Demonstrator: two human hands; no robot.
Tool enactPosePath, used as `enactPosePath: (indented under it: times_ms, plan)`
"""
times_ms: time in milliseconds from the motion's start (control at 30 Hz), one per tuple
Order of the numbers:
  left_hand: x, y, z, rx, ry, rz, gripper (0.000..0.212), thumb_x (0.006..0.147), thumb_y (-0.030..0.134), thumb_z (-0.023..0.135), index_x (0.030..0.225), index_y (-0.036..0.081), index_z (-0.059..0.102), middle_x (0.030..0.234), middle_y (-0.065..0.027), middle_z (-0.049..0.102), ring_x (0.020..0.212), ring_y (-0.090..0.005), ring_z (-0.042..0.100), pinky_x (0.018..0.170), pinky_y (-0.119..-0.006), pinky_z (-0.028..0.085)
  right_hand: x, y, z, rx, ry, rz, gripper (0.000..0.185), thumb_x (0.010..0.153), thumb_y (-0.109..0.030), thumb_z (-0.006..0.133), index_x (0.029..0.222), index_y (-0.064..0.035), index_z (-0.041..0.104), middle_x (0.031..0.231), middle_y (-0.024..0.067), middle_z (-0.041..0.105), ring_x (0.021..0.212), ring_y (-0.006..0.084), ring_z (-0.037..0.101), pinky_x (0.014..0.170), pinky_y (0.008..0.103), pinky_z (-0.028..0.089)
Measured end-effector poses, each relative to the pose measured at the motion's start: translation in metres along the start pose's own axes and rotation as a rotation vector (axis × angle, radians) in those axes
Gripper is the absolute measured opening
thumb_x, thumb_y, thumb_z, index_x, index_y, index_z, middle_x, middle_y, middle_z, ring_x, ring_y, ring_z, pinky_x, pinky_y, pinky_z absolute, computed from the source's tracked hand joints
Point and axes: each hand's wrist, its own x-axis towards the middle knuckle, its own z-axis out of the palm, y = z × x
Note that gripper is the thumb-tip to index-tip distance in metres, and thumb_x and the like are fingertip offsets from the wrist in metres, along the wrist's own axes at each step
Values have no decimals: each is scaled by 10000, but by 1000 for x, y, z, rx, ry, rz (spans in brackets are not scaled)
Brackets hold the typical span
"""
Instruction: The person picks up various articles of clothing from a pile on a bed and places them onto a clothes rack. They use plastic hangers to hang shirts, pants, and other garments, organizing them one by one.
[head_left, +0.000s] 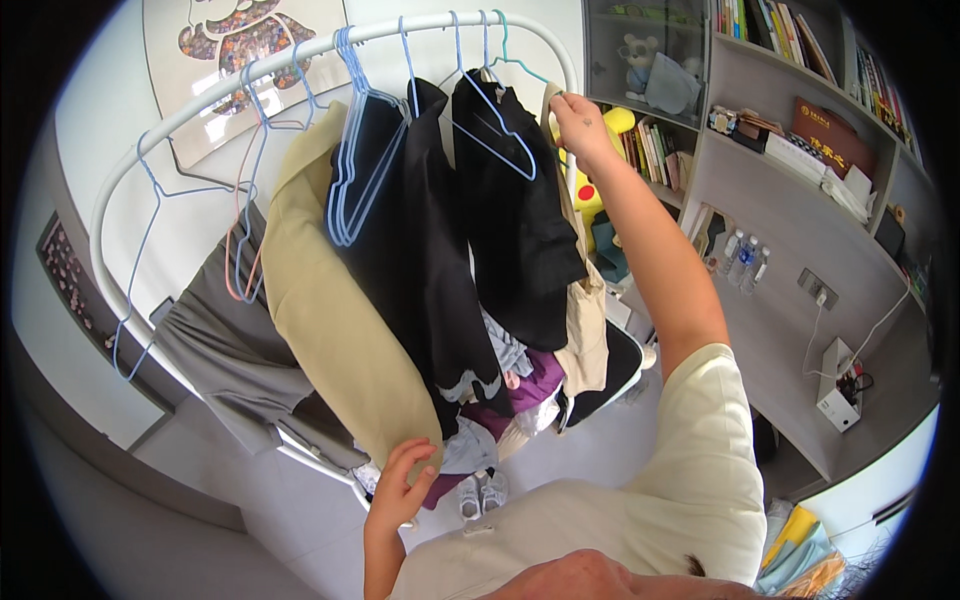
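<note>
A white garment rack (225, 88) stands before me, hung with clothes and hangers. My right hand (576, 124) is raised to its right end, fingers closed on the top of a beige garment (587, 330) by a teal hanger (504, 45). Low in front of me, my left hand (411, 472) has its fingers loosely apart, beside the lower edge of an olive-beige coat (330, 300); whether it touches the coat is unclear. Black garments (510, 217) hang in the middle, with a blue hanger in front. A bunch of blue hangers (345, 187) hangs left of them, and grey trousers (232, 337) hang farther left.
Folded and loose clothes (540, 382) lie low behind the rack, near an open black case (611, 375). White shoes (482, 495) stand on the floor. At the right is a grey desk and shelf unit (780, 315) with books, water bottles (742, 259) and a white cable box (838, 390).
</note>
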Motion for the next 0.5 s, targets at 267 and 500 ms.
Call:
enactPosePath:
  times_ms: [267, 500]
  plan:
    - [-51, 11, -13, -25, -160, -4, 278, 857, 47, 592, 1135, 32, 589, 1181, -121, 558, 1000, -221, 566, 894, -311, 443, -112, -18, -39, -364, 62, -266, 539, 905, -373, 559, 1268, 21, 499, 1186, 210, 533, 1049, 291, 552, 913, 357, 440]
    - [-92, 1, 7, -129, -482, -37, 278, 862, 55, 592, 1139, 28, 588, 1172, -122, 563, 994, -215, 560, 887, -315, 446, -440, 30, -136, -298, 36, 328, 242, 959, -257, 542, 1038, -42, 619, 835, 3, 580, 794, 79, 525, 691, 248, 442]
